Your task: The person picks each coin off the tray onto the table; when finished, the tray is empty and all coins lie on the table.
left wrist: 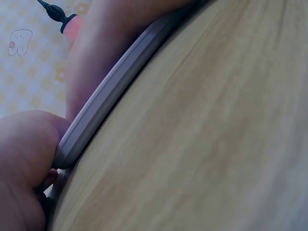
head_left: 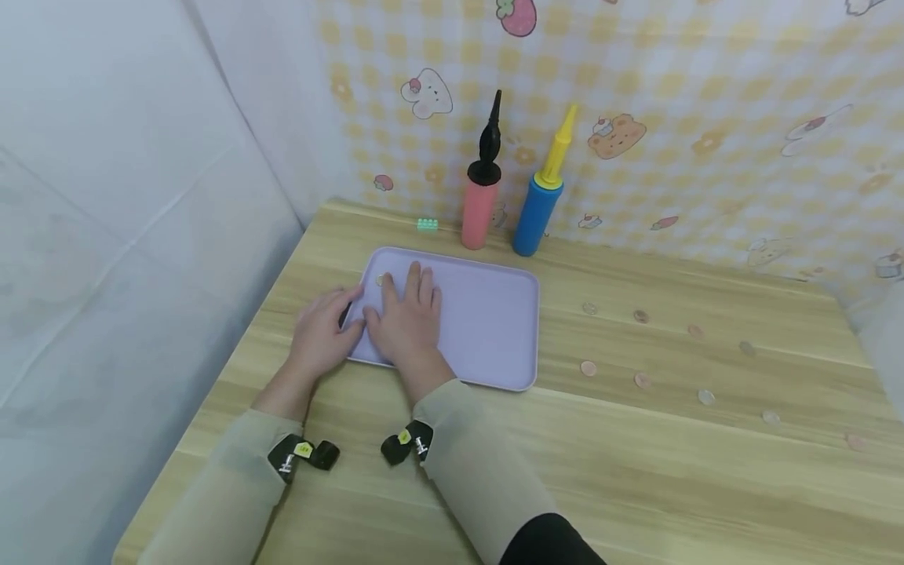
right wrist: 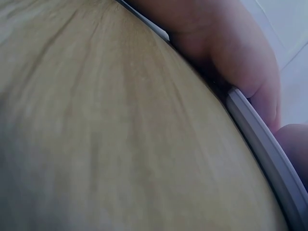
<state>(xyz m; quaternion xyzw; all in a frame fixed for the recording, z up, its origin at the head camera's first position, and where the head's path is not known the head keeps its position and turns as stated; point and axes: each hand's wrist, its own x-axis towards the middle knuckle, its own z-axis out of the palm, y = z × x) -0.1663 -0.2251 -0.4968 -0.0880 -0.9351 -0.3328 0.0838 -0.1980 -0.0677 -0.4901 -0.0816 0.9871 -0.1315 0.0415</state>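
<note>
A shallow lilac tray [head_left: 487, 322] lies on the wooden table. At its left edge my left hand [head_left: 321, 333] holds the rim, thumb over the front left part and fingers farther back. A small dark patch shows between that hand and the rim. My right hand [head_left: 408, 322] rests palm down on the left part of the tray, fingers fairly straight and pointing away from me. A small coin [head_left: 380, 279] lies in the tray beside its index fingertip. In the left wrist view, the tray's front wall [left wrist: 103, 96] runs up from my left thumb.
Several coins [head_left: 588, 368] lie spread in rough rows on the table right of the tray. Behind it stand a pink hand pump [head_left: 476, 212] with a black top and a blue one [head_left: 537, 220] with a yellow top. A small green block [head_left: 427, 224] sits near the back edge.
</note>
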